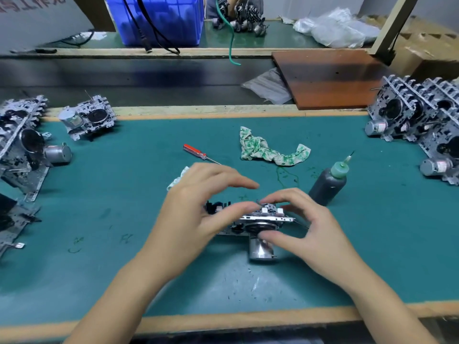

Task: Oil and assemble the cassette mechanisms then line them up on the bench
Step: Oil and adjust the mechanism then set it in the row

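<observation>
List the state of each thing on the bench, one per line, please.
Mechanism: flat on mat, held by both hands.
Left hand: grips mechanism.
Right hand: pinches mechanism.
Oil bottle: upright, capped with nozzle.
Screwdriver: lying flat, untouched.
Rag: crumpled.

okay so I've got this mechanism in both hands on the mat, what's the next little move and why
Probably finish seating the small part on top of the mechanism before reaching for anything. Both the left hand and right hand pinch around its top edge, so the fitting looks unfinished. The oil bottle stands just right of it, the screwdriver lies behind; neither is in hand yet.
</observation>
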The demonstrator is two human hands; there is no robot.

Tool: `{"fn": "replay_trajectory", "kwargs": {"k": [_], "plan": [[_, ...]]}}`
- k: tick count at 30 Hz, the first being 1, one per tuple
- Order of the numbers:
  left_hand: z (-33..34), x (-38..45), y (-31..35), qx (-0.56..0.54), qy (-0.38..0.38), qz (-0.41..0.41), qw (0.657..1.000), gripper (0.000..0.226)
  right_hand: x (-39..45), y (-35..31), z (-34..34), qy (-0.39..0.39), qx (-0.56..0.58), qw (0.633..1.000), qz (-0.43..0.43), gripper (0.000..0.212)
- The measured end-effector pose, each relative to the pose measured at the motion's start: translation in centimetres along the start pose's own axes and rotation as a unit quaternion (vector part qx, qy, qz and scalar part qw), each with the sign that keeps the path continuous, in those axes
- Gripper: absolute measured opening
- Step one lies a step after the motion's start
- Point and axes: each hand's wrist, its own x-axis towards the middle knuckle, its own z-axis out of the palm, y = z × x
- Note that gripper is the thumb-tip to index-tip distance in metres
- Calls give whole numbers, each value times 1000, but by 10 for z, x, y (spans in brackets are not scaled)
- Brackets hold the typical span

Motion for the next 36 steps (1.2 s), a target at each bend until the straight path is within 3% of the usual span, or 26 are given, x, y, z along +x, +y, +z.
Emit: {"fn": "replay_trajectory", "kwargs": {"k": [3, 10, 27, 30, 32, 36], "plan": [[7, 8, 2, -59, -54, -14, 997, 9, 4, 0, -1, -8, 33, 999, 23, 38], [13, 5, -2, -40, -25, -8, 999, 5, 6, -1, 0, -3, 55, 998, 19, 30], [11, 8, -5, -72, -53, -17, 996, 7, 4, 0, 1, 8, 80, 996, 31, 33], [12, 7, -5, -79, -48, -25, 995, 5, 0, -1, -2, 0, 25, 999, 21, 33], [12, 7, -5, -82, -46, -30, 995, 6, -5, 1, -7, 30, -96, 995, 4, 39], [13, 5, -5, -81, -38, -35, 995, 13, -18, 9, -6, 126, -279, 950, -65, 42]]}}
